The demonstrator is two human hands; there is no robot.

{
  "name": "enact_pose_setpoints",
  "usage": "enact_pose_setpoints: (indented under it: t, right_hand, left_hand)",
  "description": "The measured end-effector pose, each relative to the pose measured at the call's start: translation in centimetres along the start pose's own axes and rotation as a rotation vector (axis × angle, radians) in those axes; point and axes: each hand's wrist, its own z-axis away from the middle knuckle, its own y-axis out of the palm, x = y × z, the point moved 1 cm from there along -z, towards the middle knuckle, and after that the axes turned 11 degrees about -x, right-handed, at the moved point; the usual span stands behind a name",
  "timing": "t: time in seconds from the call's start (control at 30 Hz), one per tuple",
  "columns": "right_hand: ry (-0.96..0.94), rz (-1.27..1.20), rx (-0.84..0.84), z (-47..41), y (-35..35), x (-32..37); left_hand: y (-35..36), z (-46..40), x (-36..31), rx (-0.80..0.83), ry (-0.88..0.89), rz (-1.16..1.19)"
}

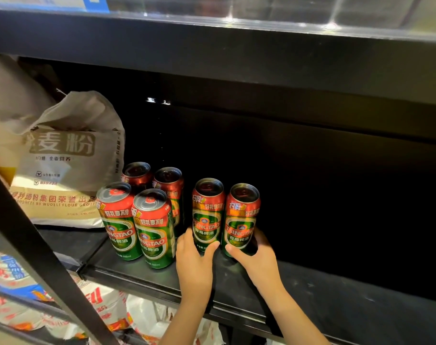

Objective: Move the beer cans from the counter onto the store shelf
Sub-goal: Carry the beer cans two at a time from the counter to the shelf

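Note:
Several green and red Tsingtao beer cans stand upright on a black store shelf point(237, 282). My left hand point(193, 257) wraps the base of one can point(207, 210). My right hand point(258, 255) wraps the base of the can beside it point(242, 215). Both of these cans rest on the shelf, side by side. To their left stands a tight group of cans: two in front point(117, 220) point(153, 227) and two behind point(137, 174) point(169, 183). The counter is out of view.
A pale flour sack point(67, 160) sits on the shelf left of the cans. The shelf to the right is dark. A black shelf board point(212, 46) hangs overhead. A slanted black post point(37, 245) crosses the lower left, with white and red bags point(100, 310) below.

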Motion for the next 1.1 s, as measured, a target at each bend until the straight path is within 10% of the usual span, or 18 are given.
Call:
enact_pose_setpoints:
  t: [1.1]
  right_hand:
    - [-0.086, 0.140, -0.001, 0.25, 0.27, 0.79]
  left_hand:
    - [0.29, 0.13, 0.25, -0.098, -0.101, 0.020]
